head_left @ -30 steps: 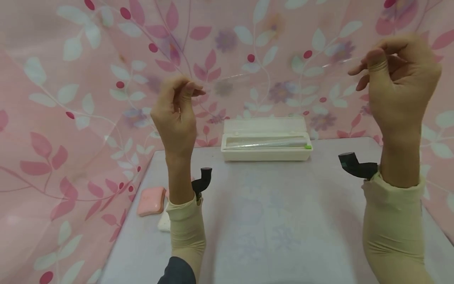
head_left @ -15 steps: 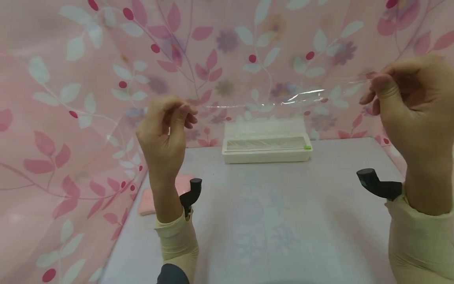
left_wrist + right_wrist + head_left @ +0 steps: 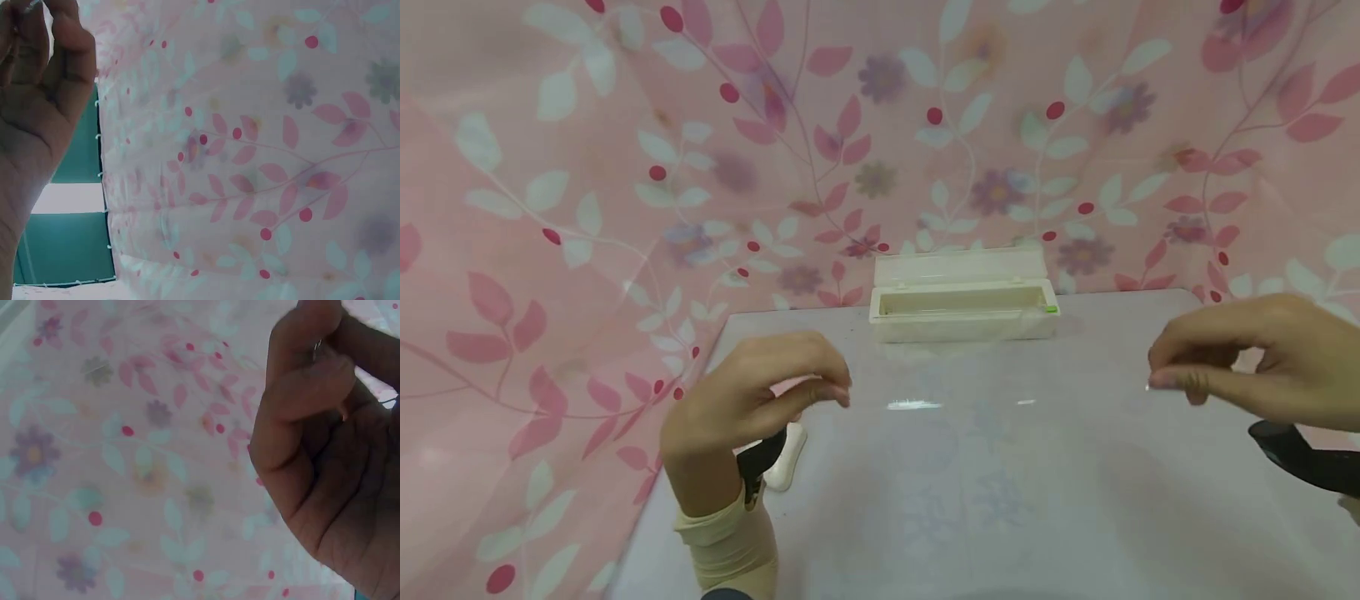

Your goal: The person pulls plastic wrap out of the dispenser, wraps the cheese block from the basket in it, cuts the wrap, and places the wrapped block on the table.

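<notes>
A clear sheet of plastic wrap [image 3: 913,405] spans the space between my two hands over the table, showing mainly as bright glints. My left hand [image 3: 760,396] pinches its left end between thumb and fingers, wrist bent and fingertips toward the middle. At the other end, my right hand [image 3: 1262,358] pinches the wrap the same way. In the left wrist view the left hand [image 3: 37,106] is cut off at the upper left. The right wrist view shows the right hand [image 3: 325,450] with fingers curled toward the thumb, a thin glint between them.
Toward the table's back stands a white plastic-wrap box [image 3: 962,332], its lid [image 3: 958,267] raised and a green tab at its right end. A white rounded object [image 3: 786,458] lies partly behind the left wrist. A floral curtain [image 3: 880,150] hangs behind the table [image 3: 970,517].
Both hands have come down from high before the curtain to lower over the table, bringing the plastic wrap with them. The right hand has also shifted right.
</notes>
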Action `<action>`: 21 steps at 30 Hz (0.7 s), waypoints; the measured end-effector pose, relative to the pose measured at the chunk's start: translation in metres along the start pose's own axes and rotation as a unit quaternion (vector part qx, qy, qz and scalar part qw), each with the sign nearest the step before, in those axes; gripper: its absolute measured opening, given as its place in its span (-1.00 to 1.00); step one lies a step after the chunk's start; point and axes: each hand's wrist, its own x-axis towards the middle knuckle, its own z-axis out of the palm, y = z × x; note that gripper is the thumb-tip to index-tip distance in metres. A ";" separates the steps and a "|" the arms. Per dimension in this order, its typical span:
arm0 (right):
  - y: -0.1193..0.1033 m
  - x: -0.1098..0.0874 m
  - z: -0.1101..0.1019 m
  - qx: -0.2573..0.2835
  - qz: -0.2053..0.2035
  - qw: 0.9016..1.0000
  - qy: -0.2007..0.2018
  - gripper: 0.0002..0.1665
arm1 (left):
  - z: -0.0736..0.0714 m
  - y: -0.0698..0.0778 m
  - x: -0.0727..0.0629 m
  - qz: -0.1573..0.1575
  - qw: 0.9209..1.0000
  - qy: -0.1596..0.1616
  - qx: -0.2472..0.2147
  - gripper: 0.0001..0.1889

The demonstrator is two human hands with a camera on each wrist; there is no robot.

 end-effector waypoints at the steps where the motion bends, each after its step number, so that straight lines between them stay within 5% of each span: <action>1: -0.024 0.013 0.006 0.022 0.006 0.999 -0.037 -0.50 | 0.003 -0.001 -0.002 -0.001 0.999 -0.035 -0.022 -0.93; 4: -0.057 0.038 0.023 0.140 -0.034 0.978 -0.153 -0.64 | 0.017 -0.006 -0.007 -0.007 0.987 -0.139 -0.078 -0.94; 7: -0.065 0.045 0.043 0.208 -0.003 0.948 -0.240 -0.82 | 0.038 -0.017 -0.010 -0.020 0.958 -0.229 -0.171 -0.94; 12: -0.046 0.043 0.083 0.275 0.101 0.879 -0.375 -0.87 | 0.082 -0.044 -0.025 -0.096 0.878 -0.361 -0.299 -0.95; 15: -0.034 0.044 0.105 0.302 0.131 0.836 -0.438 -0.87 | 0.108 -0.057 -0.039 -0.173 0.814 -0.415 -0.368 -0.95; 18: -0.026 0.043 0.127 0.307 0.126 0.816 -0.473 -0.87 | 0.130 -0.069 -0.051 -0.237 0.753 -0.441 -0.427 -0.97; 19: -0.024 0.042 0.134 0.307 0.133 0.809 -0.484 -0.88 | 0.135 -0.072 -0.054 -0.250 0.738 -0.446 -0.439 -0.97; 21: -0.021 0.040 0.147 0.294 0.149 0.797 -0.506 -0.91 | 0.145 -0.078 -0.060 -0.262 0.722 -0.457 -0.449 -0.97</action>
